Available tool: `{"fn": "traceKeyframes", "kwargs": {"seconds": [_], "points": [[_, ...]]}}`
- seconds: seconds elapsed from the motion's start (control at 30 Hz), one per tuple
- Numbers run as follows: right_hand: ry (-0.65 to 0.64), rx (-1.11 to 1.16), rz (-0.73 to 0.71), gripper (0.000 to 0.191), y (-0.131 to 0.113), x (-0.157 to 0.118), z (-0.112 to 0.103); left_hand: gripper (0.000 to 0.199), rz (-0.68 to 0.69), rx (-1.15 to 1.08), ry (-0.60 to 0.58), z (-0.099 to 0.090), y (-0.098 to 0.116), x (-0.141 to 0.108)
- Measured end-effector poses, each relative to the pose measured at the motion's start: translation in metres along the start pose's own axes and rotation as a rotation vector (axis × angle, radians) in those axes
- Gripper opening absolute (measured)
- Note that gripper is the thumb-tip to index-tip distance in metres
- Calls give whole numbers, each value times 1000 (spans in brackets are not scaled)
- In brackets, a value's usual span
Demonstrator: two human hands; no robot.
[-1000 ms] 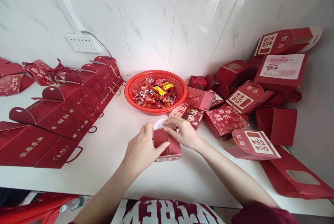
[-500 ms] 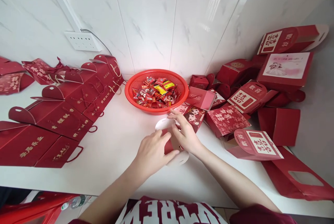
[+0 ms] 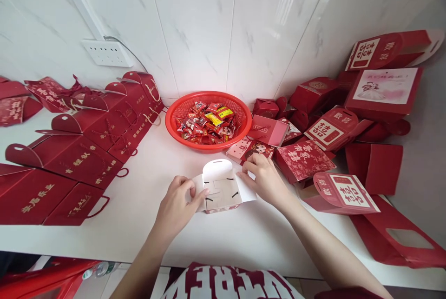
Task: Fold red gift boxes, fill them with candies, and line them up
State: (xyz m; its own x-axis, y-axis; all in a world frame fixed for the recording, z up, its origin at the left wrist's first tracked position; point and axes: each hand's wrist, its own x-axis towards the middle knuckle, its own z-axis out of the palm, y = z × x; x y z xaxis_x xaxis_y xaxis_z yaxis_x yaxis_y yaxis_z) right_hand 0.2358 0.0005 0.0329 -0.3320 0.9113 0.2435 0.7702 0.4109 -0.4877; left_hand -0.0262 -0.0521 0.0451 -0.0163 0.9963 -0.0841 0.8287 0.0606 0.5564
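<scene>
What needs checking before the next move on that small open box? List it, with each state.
1. Small box sits on the white counter: ok.
2. Top flaps spread open, white inside showing: ok.
3. Left hand grips the left flap: ok.
4. Right hand holds the right flap: ok.
5. Red basket of candy directly behind the box: ok.
6. Box bottom locked shut: cannot tell.

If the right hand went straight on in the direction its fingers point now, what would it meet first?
The right hand points left, across the open small box it holds by a flap. Going on, it would probably first meet the left hand, which holds the box's other side. Depth is hard to judge.
</scene>
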Motion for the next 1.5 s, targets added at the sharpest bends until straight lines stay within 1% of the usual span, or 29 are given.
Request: {"fn": "traceKeyframes", "kwargs": {"seconds": [0.07,0.13,0.2,0.3,0.4,0.47,0.53,0.6,0.63,0.67,0.77,0.83,0.9,0.97,1.03,1.1,1.13,1.17,1.27,1.3,1.4,1.5], "points": [[-58,-75,28,31,-11,-3,3,42,-19,43,-8,6,2,1],[-112,-8,98,36,-19,-5,9,43,-23,21,-52,11,4,3],[-125,91,169,37,-23,-6,17,40,-9,-77,-81,16,6,7],[-111,205,223,34,-20,-5,30,33,52,-220,-86,22,8,14],[-96,321,218,33,-15,-4,37,29,97,-269,-83,25,7,21],[-87,404,222,29,-14,-4,39,29,108,-297,-50,28,6,25],[-91,480,230,21,-13,-4,40,27,114,-329,-9,31,5,29],[-94,536,235,13,-13,-3,42,18,141,-372,9,33,4,33],[-91,554,236,11,-13,-2,42,10,168,-394,2,32,4,35],[-85,566,238,8,-12,-1,43,1,201,-409,-21,31,4,36],[-69,577,239,1,-11,2,43,19,312,-384,-137,22,5,38],[-83,576,230,8,-10,3,41,25,367,-328,-228,13,5,37],[-124,577,204,14,-7,3,35,25,401,-306,-293,4,5,35],[-219,603,142,21,-3,0,28,29,402,-302,-332,-3,3,33],[-338,629,58,33,1,-3,19,28,384,-290,-341,-5,1,31],[-405,605,-5,42,3,-7,12,22,370,-271,-344,-4,-1,30],[-402,569,-22,43,3,-9,11,20,371,-267,-344,-3,-2,29],[-388,524,-37,39,3,-11,10,20,375,-265,-340,-1,-3,29],[-329,390,-108,12,-2,-14,15,24,390,-267,-314,5,-3,30],[-316,346,-138,8,-3,-15,17,25,394,-266,-301,6,-2,31],[-305,204,-219,21,-8,-19,18,26,402,-221,-264,5,-2,31],[-344,125,-289,27,-12,-23,4,27,410,-78,-220,-5,1,26]]}}
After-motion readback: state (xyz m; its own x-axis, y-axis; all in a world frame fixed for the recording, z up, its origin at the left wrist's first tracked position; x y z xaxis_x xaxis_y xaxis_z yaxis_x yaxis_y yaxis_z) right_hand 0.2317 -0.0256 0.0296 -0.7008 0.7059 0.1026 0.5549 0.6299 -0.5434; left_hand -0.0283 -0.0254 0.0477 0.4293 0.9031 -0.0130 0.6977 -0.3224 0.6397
